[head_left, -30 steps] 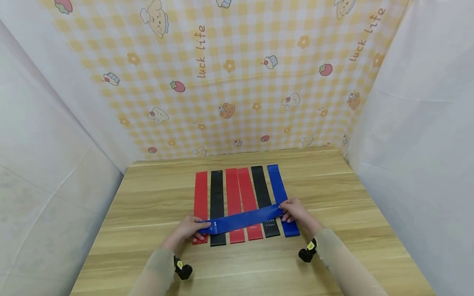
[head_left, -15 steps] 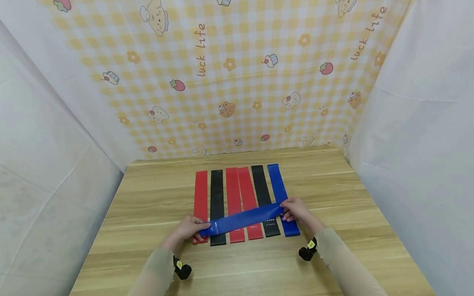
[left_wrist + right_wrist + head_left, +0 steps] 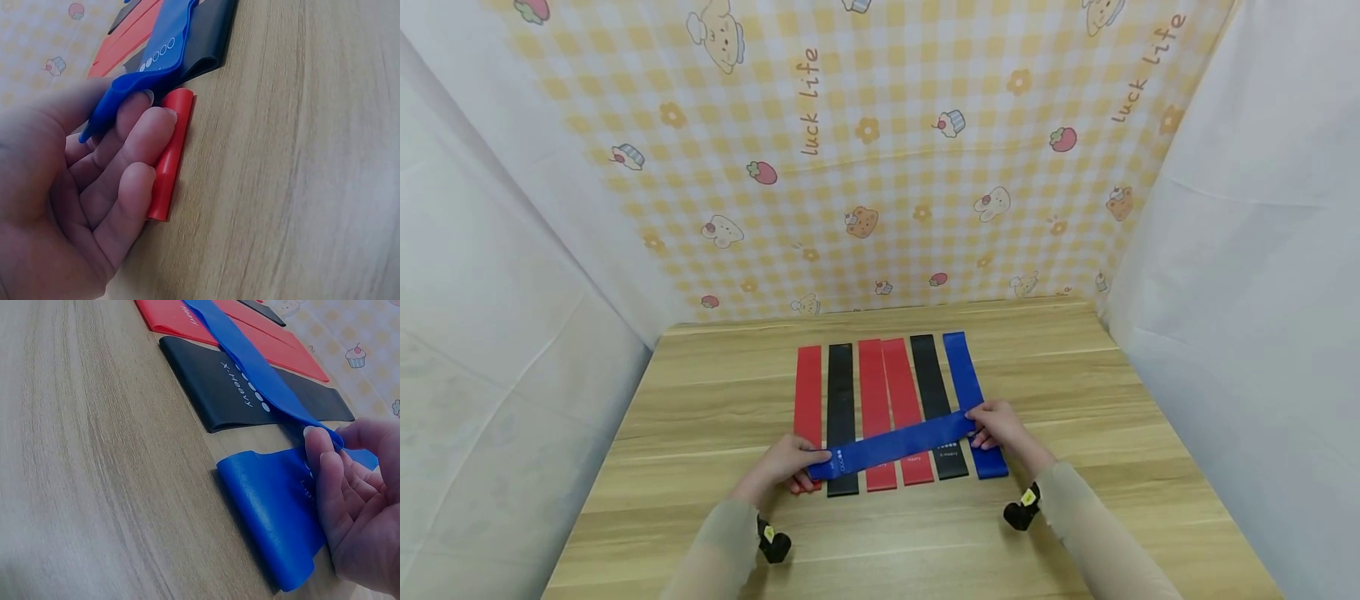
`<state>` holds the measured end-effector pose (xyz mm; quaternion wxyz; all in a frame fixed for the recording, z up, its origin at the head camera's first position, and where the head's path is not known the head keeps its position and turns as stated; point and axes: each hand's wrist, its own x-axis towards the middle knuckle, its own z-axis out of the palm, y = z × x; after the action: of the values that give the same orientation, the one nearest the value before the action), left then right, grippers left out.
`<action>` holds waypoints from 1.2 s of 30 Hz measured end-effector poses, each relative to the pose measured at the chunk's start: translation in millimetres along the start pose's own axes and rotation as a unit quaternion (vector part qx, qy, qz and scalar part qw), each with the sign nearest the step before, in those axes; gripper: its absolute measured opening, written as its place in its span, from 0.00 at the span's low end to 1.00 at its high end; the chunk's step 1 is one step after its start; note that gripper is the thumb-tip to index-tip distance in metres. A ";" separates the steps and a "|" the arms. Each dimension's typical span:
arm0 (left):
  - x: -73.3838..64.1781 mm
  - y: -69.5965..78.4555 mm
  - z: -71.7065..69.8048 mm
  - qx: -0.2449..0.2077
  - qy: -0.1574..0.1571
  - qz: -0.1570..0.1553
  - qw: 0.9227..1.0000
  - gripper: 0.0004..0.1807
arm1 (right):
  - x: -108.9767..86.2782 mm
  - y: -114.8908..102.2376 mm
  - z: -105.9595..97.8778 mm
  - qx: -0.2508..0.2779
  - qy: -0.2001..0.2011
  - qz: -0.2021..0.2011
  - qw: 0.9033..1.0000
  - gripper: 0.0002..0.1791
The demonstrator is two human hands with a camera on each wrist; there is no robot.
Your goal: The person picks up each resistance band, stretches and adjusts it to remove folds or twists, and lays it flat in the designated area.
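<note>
A blue resistance band [image 3: 895,443] with white print is stretched between my two hands, slanting across a row of bands on the table. My left hand [image 3: 786,461] pinches its left end between thumb and fingers; in the left wrist view, fingertips are against the end of a red band [image 3: 169,153]. At the other end, my right hand [image 3: 997,425] pinches the held band just above a second blue band [image 3: 269,515], whose print is partly covered. Between these lie a black band [image 3: 841,387], two red bands [image 3: 872,379] touching at the top, and another black band [image 3: 930,379] marked "X-Heavy".
The wooden table [image 3: 715,392] ends at a yellow checked cloth [image 3: 865,175] at the back. White cloth walls [image 3: 1240,250] stand on both sides. A small black camera [image 3: 1021,510] is strapped at each wrist.
Both hands keep their pinch on the blue band, which stays almost in place over the row. Only a very slight shift of the view and left hand shows.
</note>
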<state>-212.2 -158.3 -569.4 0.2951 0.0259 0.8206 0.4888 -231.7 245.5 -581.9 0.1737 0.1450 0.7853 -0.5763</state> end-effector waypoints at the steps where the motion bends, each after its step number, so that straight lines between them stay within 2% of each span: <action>1: -0.2 0.1 -0.2 0.001 0.000 0.000 1.000 0.19 | -0.1 -0.1 0.0 0.001 -0.001 0.000 1.000 0.12; 8: -1.2 1.7 -2.4 0.006 -0.009 -0.007 1.000 0.22 | -4.4 -2.6 -2.7 -0.002 -0.020 0.001 1.000 0.12; 15: -2.9 8.2 -5.5 0.014 -0.022 -0.013 1.000 0.18 | -11.1 -6.0 -7.4 -0.028 -0.030 -0.001 0.999 0.12; 23: -7.1 19.7 -9.2 0.061 -0.008 -0.025 0.998 0.16 | -12.1 -4.4 -9.3 -0.033 -0.032 0.005 0.999 0.12; 29: -6.3 18.1 -12.8 0.075 -0.009 -0.002 0.997 0.07 | -10.6 -4.3 -9.3 -0.033 -0.029 0.005 0.999 0.14; 36: -6.8 14.2 -17.5 0.063 -0.024 0.011 0.998 0.04 | -12.2 -9.9 -12.0 -0.029 -0.038 -0.006 0.999 0.14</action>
<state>-219.0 -167.0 -548.5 0.3071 0.0652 0.8422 0.4383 -226.2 253.8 -564.8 0.2041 0.1129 0.7955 -0.5593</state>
